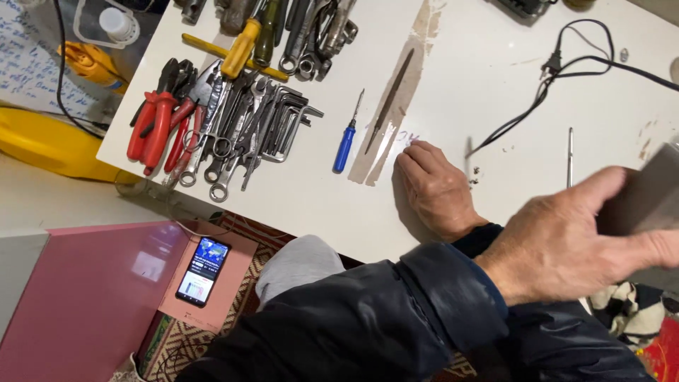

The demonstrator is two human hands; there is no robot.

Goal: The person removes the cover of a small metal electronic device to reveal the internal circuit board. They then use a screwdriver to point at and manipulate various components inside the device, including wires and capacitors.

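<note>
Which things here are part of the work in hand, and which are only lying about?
In hand: grey blurred object, held by the right hand; left hand resting on the white table.
Lying about: blue screwdriver, file, wrenches, red pliers, black cable, phone.

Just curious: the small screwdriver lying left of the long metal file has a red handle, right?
No, its handle is blue. The head view shows the small blue-handled screwdriver lying left of the long metal file on the white table.
</note>
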